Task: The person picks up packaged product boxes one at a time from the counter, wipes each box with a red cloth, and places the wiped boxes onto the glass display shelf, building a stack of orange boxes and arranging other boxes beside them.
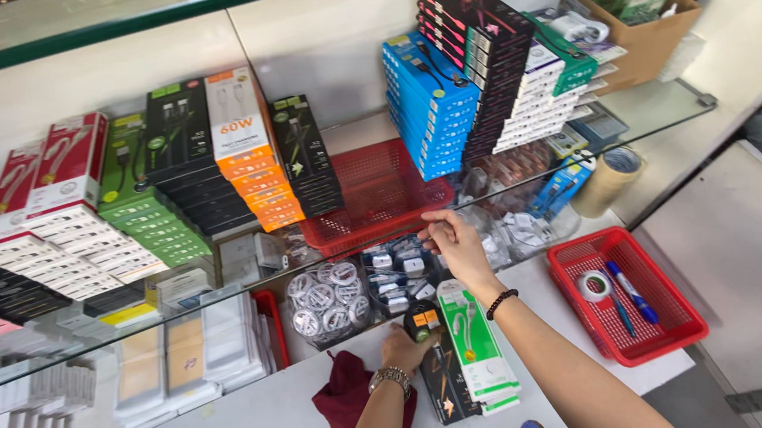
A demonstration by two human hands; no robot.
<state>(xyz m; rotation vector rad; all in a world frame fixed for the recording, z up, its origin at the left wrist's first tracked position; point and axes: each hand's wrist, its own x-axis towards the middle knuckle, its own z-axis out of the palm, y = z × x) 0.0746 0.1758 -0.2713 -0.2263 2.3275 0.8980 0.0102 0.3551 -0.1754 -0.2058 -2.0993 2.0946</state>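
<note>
Front edge: glass shelf point(671, 126) overhangs my reach.
Below: cable packets point(329, 298) crowd the lower shelf.
Right: red basket point(667, 331) blocks.

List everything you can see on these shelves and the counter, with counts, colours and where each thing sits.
cable box stacks: several rows; white-red, green, black, orange; glass shelf, left
blue and black box stacks: two, plus white ones; glass shelf, right
empty basket: one, red, glass shelf, middle
cardboard box: one, brown, holding green packs, far right
tape roll: one, tan, lower right
small basket: one, red, counter, holding tape and blue pens
cloth: one, maroon, counter
green-white box: one, counter
left hand: on the black boxes
right hand: at the glass edge
</note>
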